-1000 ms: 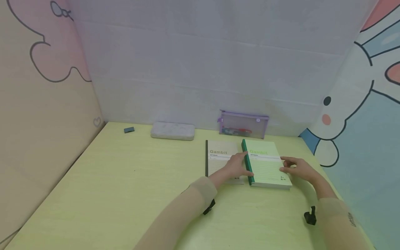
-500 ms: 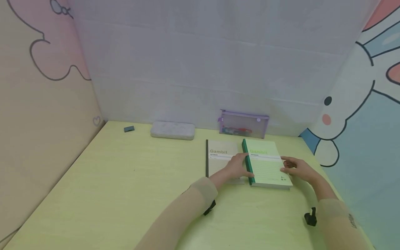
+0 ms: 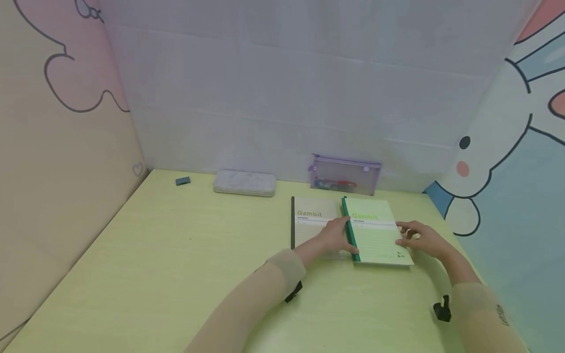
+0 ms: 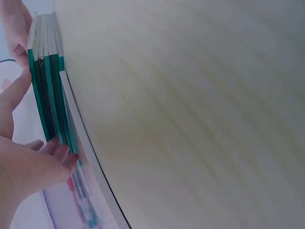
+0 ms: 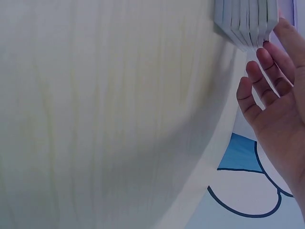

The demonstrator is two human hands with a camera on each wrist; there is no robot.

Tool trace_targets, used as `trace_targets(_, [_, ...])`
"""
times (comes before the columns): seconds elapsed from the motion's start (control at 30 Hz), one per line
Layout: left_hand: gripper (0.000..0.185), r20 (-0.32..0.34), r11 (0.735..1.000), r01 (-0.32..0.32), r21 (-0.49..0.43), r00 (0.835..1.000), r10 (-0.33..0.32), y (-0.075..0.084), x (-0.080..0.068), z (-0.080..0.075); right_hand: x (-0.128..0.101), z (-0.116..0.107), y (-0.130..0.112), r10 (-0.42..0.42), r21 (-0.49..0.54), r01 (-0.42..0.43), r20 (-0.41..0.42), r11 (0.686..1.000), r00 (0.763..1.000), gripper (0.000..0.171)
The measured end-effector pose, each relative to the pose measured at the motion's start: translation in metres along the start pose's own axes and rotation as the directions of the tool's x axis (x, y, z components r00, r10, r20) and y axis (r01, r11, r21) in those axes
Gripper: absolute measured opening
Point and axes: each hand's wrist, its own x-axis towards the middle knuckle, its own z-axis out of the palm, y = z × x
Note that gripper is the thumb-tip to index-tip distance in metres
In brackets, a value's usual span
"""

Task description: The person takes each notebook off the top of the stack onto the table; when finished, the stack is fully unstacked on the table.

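Several green-spined notebooks lie stacked; the top one [image 3: 375, 235] has a pale green cover reading "Gambit". Along the spine side, my left hand [image 3: 333, 238] touches the stack with thumb and fingers spread apart. The left wrist view shows its thumb against the uppermost spine [image 4: 38, 95] and its fingertips lower down by the other spines, which sit slightly uneven. My right hand [image 3: 423, 239] is at the opposite long edge, fingers loosely bent. In the right wrist view its fingertips meet the page edges [image 5: 248, 21]. A grey notebook [image 3: 311, 208] lies partly hidden under my left hand and wrist.
A purple mesh pencil pouch [image 3: 344, 175] with pens inside leans on the back wall. Left of it are a pale pencil case [image 3: 244, 183] and a small dark grey block [image 3: 183, 181]. Walls bound the yellow table [image 3: 154, 274] at the back and sides.
The top green notebook has shifted slightly toward the near side, so less of the stack's near page edges shows. Both hands stay almost in place.
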Motion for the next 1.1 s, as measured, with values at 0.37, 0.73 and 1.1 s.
trace_targets(0.37, [0.095, -0.065, 0.988, -0.114, -0.101, 0.992, 0.108, 0.000, -0.004, -0.006, 0.003, 0.001, -0.002, 0.025, 0.000, -0.025, -0.015, 1.000, 1.000, 0.065])
trace_targets(0.73, [0.093, -0.110, 0.949, -0.175, -0.263, 0.982, 0.151, 0.001, -0.011, -0.012, 0.005, 0.001, -0.009, 0.032, 0.174, -0.015, -0.094, 0.985, 0.995, 0.068])
trace_targets(1.1, [0.093, -0.167, 0.923, -0.138, -0.359, 0.983, 0.082, -0.002, -0.015, -0.028, 0.011, -0.005, -0.030, -0.077, 0.158, 0.097, -0.128, 0.983, 0.989, 0.074])
